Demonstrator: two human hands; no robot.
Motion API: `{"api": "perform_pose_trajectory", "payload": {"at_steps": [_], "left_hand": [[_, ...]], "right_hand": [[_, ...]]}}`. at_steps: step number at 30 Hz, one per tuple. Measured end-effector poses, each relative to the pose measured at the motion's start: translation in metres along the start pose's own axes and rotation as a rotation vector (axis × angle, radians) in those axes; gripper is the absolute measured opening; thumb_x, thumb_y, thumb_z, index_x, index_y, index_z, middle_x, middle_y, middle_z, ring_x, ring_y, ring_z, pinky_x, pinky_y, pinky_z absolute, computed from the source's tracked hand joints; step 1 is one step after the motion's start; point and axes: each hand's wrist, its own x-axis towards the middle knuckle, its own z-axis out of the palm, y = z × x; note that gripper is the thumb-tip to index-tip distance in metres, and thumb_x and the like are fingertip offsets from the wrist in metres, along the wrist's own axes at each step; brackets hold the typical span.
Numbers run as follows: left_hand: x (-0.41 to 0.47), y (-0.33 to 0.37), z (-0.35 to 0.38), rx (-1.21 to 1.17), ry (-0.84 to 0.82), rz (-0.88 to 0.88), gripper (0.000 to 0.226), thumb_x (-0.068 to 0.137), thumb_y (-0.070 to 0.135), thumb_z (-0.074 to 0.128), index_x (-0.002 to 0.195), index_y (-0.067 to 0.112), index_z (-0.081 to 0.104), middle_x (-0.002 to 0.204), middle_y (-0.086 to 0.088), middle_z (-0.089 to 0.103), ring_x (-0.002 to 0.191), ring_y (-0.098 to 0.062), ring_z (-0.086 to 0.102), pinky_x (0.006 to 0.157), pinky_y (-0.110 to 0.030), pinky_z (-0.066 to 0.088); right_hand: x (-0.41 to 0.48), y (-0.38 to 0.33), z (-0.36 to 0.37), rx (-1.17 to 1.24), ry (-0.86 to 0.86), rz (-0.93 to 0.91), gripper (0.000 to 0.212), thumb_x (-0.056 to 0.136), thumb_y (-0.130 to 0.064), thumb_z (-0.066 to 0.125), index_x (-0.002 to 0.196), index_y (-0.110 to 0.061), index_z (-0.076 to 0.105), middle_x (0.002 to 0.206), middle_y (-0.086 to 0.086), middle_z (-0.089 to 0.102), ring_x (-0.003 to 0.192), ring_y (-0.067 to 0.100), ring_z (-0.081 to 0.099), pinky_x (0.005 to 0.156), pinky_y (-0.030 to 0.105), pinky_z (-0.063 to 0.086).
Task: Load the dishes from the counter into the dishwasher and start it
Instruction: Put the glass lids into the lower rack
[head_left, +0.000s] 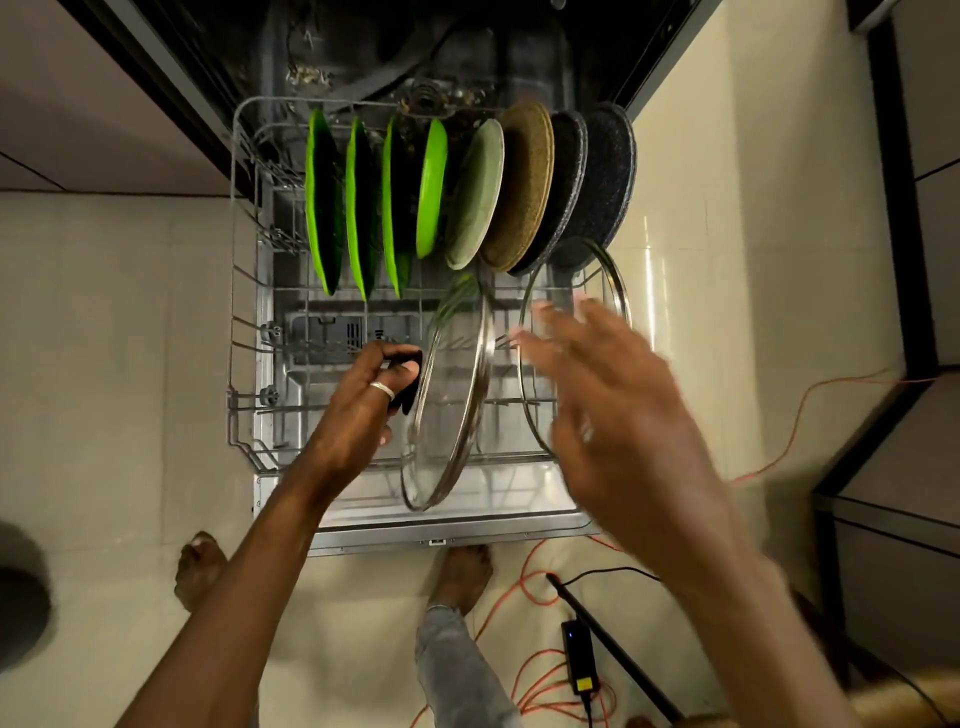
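Round clear glass lid (447, 395) on edge in grey wire dishwasher rack (244, 291), near of upright plates. Left hand (363, 410) pinching its black knob (410, 382); right hand (602, 395) spread, empty, blurred. Probably heavy, slick, breakable; best gripped by knob.

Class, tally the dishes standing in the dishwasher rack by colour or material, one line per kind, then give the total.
Bright green plates: 4
Pale green plate: 1
Brown speckled plate: 1
Dark speckled plates: 2
Glass lids: 2, one held by its knob in the left hand
Total: 10
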Motion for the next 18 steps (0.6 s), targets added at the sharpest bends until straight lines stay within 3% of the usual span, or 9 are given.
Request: {"api": "perform_pose_trajectory", "payload": {"at_steps": [2, 5, 7, 9, 12, 14, 16, 18], "left_hand": [[0.002, 0.009, -0.006, 0.066, -0.052, 0.039, 0.019, 0.105, 0.025, 0.048, 0.117, 0.029, 0.062, 0.097, -0.004, 0.064, 0.074, -0.007, 0.056, 0.064, -0.024, 0.042], [0.006, 0.019, -0.019, 0.154, -0.165, 0.108, 0.017, 0.096, 0.029, 0.057, 0.11, 0.028, 0.066, 0.1, -0.009, 0.066, 0.08, -0.013, 0.061, 0.07, -0.025, 0.049], [0.008, 0.022, -0.028, 0.262, -0.241, 0.109, 0.022, 0.09, 0.038, 0.056, 0.108, 0.034, 0.067, 0.098, 0.001, 0.068, 0.083, -0.012, 0.063, 0.075, -0.032, 0.049], [0.009, 0.025, -0.036, 0.408, -0.282, 0.109, 0.021, 0.092, 0.046, 0.056, 0.11, 0.041, 0.067, 0.102, 0.013, 0.068, 0.093, -0.008, 0.065, 0.082, -0.037, 0.052], [0.006, 0.036, -0.04, 0.627, -0.285, 0.107, 0.034, 0.097, 0.063, 0.046, 0.119, 0.045, 0.063, 0.114, 0.015, 0.066, 0.103, -0.009, 0.062, 0.092, -0.041, 0.051], [0.004, 0.046, -0.042, 0.635, -0.168, 0.105, 0.039, 0.1, 0.061, 0.041, 0.126, 0.041, 0.061, 0.114, 0.011, 0.064, 0.098, -0.011, 0.061, 0.088, -0.036, 0.047], [0.005, 0.053, -0.046, 0.635, 0.004, 0.144, 0.042, 0.103, 0.058, 0.038, 0.127, 0.033, 0.062, 0.104, 0.004, 0.066, 0.09, -0.016, 0.061, 0.082, -0.034, 0.044], [0.01, 0.055, -0.057, 0.583, 0.153, 0.171, 0.048, 0.103, 0.059, 0.034, 0.116, 0.025, 0.067, 0.088, -0.009, 0.069, 0.073, -0.022, 0.062, 0.071, -0.034, 0.046]], "right_hand": [[0.001, -0.014, 0.021, -0.174, -0.193, -0.144, 0.083, 0.082, 0.007, 0.066, 0.152, -0.027, 0.037, 0.163, 0.002, 0.031, 0.154, 0.029, 0.017, 0.121, 0.054, 0.026], [-0.001, -0.021, 0.038, -0.247, -0.212, -0.246, 0.063, 0.088, -0.002, 0.053, 0.147, -0.023, 0.048, 0.159, 0.004, 0.041, 0.154, 0.035, 0.017, 0.12, 0.059, 0.023], [-0.001, -0.025, 0.042, -0.275, -0.136, -0.265, 0.049, 0.095, -0.007, 0.04, 0.14, -0.017, 0.058, 0.149, 0.006, 0.054, 0.151, 0.036, 0.027, 0.119, 0.06, 0.025], [-0.003, -0.028, 0.046, -0.272, -0.071, -0.282, 0.042, 0.098, -0.008, 0.04, 0.13, -0.013, 0.066, 0.135, 0.009, 0.065, 0.138, 0.034, 0.049, 0.114, 0.055, 0.038], [-0.012, -0.029, 0.048, -0.242, -0.049, -0.239, 0.032, 0.095, -0.006, 0.055, 0.123, -0.01, 0.07, 0.121, 0.01, 0.073, 0.111, 0.027, 0.07, 0.09, 0.042, 0.059], [-0.016, -0.028, 0.045, -0.202, -0.065, -0.107, 0.029, 0.089, -0.003, 0.067, 0.117, -0.011, 0.072, 0.104, 0.005, 0.077, 0.08, 0.018, 0.074, 0.057, 0.03, 0.057], [-0.021, -0.028, 0.04, -0.164, -0.104, 0.077, 0.023, 0.087, -0.003, 0.072, 0.108, -0.012, 0.07, 0.074, -0.003, 0.07, 0.047, 0.009, 0.051, 0.039, 0.023, 0.04], [-0.027, -0.026, 0.038, -0.16, -0.127, 0.214, 0.015, 0.09, -0.006, 0.069, 0.104, -0.01, 0.067, 0.06, -0.011, 0.051, 0.038, 0.005, 0.035, 0.034, 0.021, 0.034]]}}
